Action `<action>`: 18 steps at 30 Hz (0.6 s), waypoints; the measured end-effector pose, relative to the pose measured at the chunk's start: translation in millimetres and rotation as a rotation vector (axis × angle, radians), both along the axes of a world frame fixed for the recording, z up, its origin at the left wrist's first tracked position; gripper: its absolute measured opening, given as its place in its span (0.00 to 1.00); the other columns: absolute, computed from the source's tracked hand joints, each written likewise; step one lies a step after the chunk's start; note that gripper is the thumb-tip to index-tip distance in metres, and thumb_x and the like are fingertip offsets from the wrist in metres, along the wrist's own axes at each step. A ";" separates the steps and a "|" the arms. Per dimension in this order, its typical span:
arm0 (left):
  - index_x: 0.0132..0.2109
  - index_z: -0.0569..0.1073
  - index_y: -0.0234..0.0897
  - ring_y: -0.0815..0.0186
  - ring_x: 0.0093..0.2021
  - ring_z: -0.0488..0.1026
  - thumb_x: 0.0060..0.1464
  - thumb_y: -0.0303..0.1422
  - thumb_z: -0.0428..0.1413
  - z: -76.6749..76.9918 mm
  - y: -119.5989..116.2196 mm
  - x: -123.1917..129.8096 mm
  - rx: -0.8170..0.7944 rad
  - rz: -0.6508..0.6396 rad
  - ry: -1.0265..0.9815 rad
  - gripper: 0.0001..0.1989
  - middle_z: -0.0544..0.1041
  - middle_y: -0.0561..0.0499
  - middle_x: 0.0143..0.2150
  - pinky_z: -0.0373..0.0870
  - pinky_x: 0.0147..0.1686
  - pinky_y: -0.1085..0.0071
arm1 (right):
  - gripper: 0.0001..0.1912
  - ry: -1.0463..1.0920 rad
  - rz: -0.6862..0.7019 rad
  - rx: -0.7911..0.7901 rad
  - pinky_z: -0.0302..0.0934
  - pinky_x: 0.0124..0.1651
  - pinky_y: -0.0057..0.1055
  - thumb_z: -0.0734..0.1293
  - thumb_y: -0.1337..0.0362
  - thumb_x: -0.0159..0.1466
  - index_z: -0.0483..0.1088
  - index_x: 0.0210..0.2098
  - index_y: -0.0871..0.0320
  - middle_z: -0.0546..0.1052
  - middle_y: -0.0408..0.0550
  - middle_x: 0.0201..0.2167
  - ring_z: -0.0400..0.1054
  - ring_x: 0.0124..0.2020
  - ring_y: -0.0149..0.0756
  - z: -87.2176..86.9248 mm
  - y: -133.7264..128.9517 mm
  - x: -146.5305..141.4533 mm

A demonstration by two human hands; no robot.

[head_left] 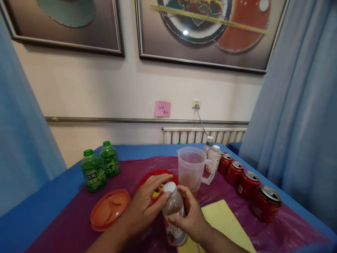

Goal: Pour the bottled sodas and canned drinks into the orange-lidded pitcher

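- A small clear bottle [173, 218] with a white cap [170, 188] and brownish drink inside stands upright near the near edge of the table [39, 211], about midway along it, held between both of the person's hands.
- The left hand [143, 207] curls around the bottle's upper part from the left, with its fingertips [164, 200] touching just below the cap; the fingers are partly closed.
- The right hand [191, 214] wraps the bottle's body from the right, fingers bent and closed on the label.
- Just behind the bottle lies a red round plate [150, 179], partly hidden by the left hand.
- A clear plastic measuring jug [192, 168] stands just beyond the right hand, with a little brownish liquid at its bottom and its handle facing right.
- An orange divided dish [109, 209] sits to the left of the left hand, near the near edge.
- Two green bottles [100, 168] stand side by side toward the far left corner.
- Four opened red cans [247, 182] line the right edge, with two white-capped bottles [213, 151] behind them near the far right corner.
- A yellow cloth [226, 221] lies flat toward the near right, under the right wrist.
- A purple plastic sheet [79, 221] covers the blue table.
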State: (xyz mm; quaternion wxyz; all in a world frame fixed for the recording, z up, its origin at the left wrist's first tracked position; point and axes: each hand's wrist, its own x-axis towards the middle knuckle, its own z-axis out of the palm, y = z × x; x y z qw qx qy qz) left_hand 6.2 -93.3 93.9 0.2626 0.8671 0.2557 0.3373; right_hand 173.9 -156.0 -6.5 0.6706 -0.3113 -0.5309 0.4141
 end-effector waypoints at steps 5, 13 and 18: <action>0.59 0.75 0.48 0.59 0.56 0.76 0.63 0.38 0.56 16.5 -2.6 -6.8 0.047 -0.082 0.161 0.18 0.81 0.49 0.55 0.73 0.57 0.62 | 0.45 0.040 0.094 -0.023 0.63 0.58 0.42 0.82 0.50 0.50 0.62 0.60 0.52 0.74 0.53 0.57 0.71 0.55 0.45 -7.4 -1.4 0.5; 0.58 0.75 0.53 0.59 0.56 0.76 0.63 0.40 0.56 29.6 -13.6 -0.3 0.141 -0.040 0.199 0.17 0.81 0.52 0.55 0.73 0.57 0.62 | 0.47 -0.011 0.196 -0.114 0.67 0.49 0.39 0.83 0.48 0.43 0.65 0.56 0.54 0.77 0.48 0.46 0.72 0.46 0.42 -21.3 2.4 -8.3; 0.46 0.79 0.46 0.58 0.42 0.78 0.58 0.44 0.60 27.6 -19.7 12.5 0.212 0.181 0.214 0.13 0.82 0.51 0.41 0.76 0.42 0.65 | 0.41 -0.014 0.079 -0.105 0.67 0.46 0.38 0.81 0.48 0.46 0.66 0.53 0.54 0.77 0.46 0.43 0.72 0.42 0.41 -24.7 3.8 -12.3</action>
